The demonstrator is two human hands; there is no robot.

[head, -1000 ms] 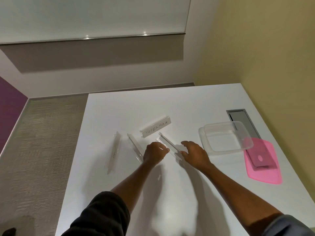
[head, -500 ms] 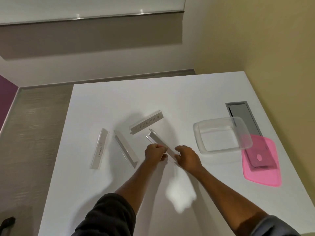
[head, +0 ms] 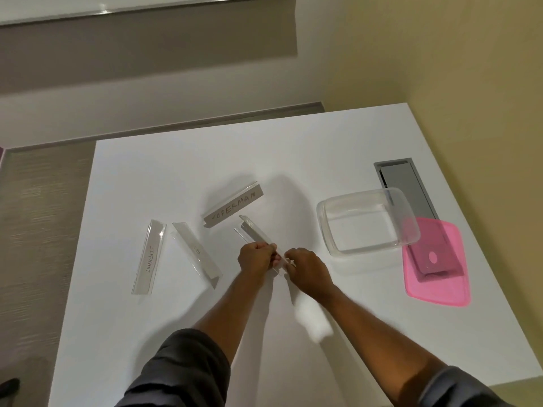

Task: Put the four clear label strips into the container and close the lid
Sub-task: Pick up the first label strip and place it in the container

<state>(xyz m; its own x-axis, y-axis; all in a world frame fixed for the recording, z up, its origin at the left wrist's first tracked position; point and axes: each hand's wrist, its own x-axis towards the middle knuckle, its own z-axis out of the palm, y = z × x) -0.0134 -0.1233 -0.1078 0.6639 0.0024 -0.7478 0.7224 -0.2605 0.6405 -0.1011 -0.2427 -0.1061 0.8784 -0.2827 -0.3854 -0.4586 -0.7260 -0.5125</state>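
Observation:
Several clear label strips lie on the white table (head: 293, 148). One reads ELEPHANT (head: 149, 256) at the left, a second strip (head: 196, 252) lies beside it, and one reading SUPERMAN (head: 232, 209) sits behind. My left hand (head: 255, 259) and my right hand (head: 305, 267) both pinch the near end of a fourth strip (head: 253, 234), which slants away from me. The clear container (head: 367, 220) stands open to the right with nothing in it. Its pink lid (head: 437, 261) lies flat to the container's right, partly under its corner.
A grey metal cable hatch (head: 404, 186) is set into the table behind the container, close to the yellow wall on the right. Carpeted floor lies beyond the table's left edge.
Both hands have closed on the near end of the fourth strip. The camera has tilted down and moved closer; the other strips and the container stay where they were.

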